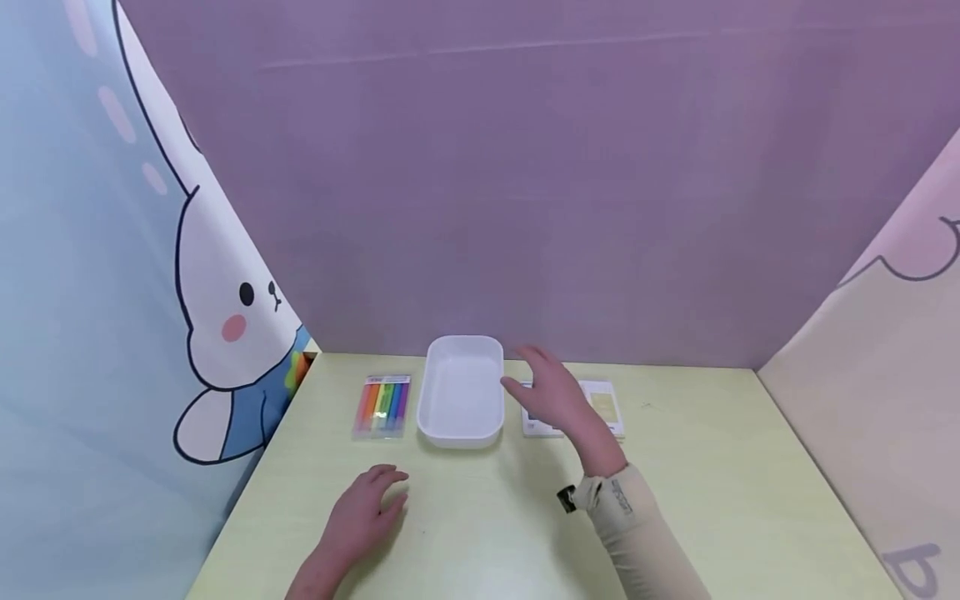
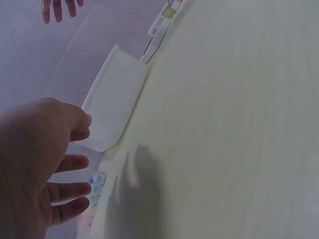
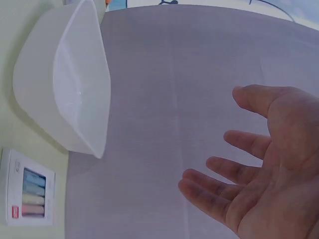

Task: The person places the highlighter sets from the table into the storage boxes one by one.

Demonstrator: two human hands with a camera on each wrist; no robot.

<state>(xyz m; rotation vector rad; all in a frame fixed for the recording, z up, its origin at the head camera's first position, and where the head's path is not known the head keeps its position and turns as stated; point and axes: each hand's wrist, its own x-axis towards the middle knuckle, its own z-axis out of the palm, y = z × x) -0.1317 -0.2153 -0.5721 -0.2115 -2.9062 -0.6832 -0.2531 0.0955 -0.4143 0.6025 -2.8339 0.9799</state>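
Note:
A white rectangular plastic tub (image 1: 461, 435) stands at the back of the table. My right hand (image 1: 553, 393) hovers just right of it, fingers spread and holding nothing. Partly hidden beneath that hand are flat white boxes (image 1: 603, 404); in the right wrist view, one white box (image 3: 31, 191) has a window showing blue, yellow and pink sticks. My left hand (image 1: 362, 515) is over the table in front of the tub, fingers loosely bent, with nothing in it. Left of the tub lies a clear pack of rainbow-coloured markers (image 1: 382, 407).
A purple cloth wall (image 1: 510, 208) rises directly behind the tub. Cloth printed with a white rabbit (image 1: 225, 317) hangs along the left side, and a pale printed cloth (image 1: 885, 375) borders the right. The light wooden table (image 1: 712, 483) extends to the right.

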